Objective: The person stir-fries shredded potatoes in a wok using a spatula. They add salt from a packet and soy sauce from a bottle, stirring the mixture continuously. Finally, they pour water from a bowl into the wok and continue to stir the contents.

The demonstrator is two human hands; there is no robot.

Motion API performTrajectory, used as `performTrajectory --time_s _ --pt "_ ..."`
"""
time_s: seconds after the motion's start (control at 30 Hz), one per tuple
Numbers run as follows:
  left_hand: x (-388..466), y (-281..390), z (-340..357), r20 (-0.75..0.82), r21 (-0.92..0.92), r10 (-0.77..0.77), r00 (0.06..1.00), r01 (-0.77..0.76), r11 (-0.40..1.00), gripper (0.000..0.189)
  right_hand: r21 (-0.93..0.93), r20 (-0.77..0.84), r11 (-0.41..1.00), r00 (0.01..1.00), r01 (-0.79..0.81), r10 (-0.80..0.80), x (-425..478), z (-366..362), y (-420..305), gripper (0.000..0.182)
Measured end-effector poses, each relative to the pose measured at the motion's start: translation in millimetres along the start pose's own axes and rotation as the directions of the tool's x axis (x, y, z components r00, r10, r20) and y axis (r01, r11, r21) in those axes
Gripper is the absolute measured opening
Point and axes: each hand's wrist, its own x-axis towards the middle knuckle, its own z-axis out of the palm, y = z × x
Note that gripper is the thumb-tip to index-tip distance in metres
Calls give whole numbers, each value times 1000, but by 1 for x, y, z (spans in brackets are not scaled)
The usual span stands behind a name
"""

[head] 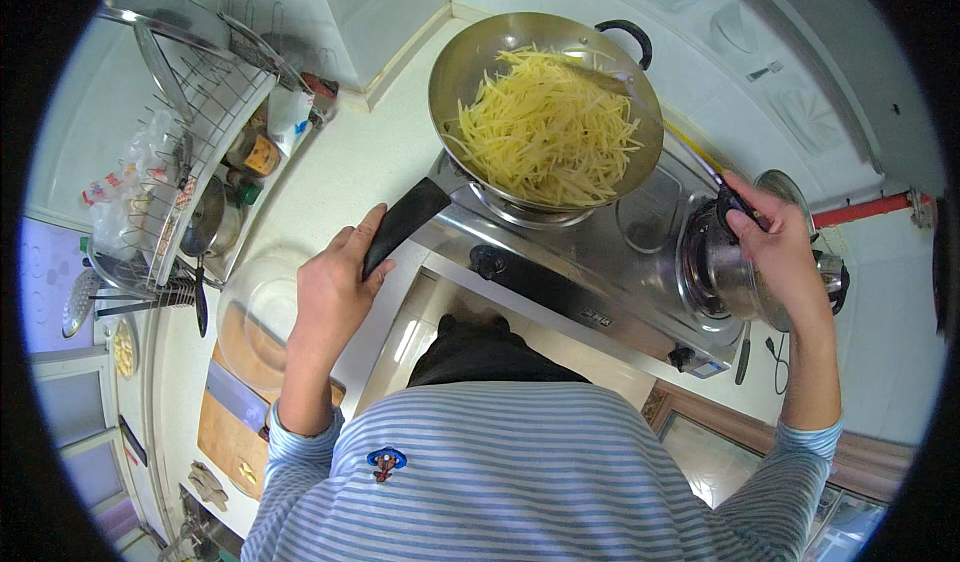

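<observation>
A metal wok point(457, 59) sits on the left burner of a steel gas stove point(570, 251), filled with a heap of pale yellow shredded vegetable, perhaps potato point(547, 127). My left hand point(341, 277) grips the wok's thick black handle point(405, 224). On the right, my right hand point(772, 232) holds the black handle of a metal spatula point(739, 206); its shaft runs to the upper left over the wok's rim, and its blade lies against the top of the shreds. The small loop handle point(630, 33) stands at the wok's far side.
A covered pot point(742, 284) stands on the right burner. Left are a wire dish rack point(202, 112), jars and a small pan point(214, 217). Nearer me, a cleaver point(236, 397) lies on a wooden cutting board point(225, 449), beside a clear bowl or lid point(262, 299). A tiled wall rises behind the stove.
</observation>
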Motion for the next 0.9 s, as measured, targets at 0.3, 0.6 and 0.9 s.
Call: performTrajectory --time_s 0.3,0.6,0.9 --pt "0 -2 0 -4 6 15 1000 -15 1000 66 601 303 632 871 -489 386 28 17 22 31" --pt "-1 -2 -1 4 4 11 1000 -11 1000 69 641 384 627 892 -443 238 49 59 -7 33" --pt "0 0 0 1 2 5 1000 -5 1000 68 316 281 915 946 -251 162 -11 57 -25 41"
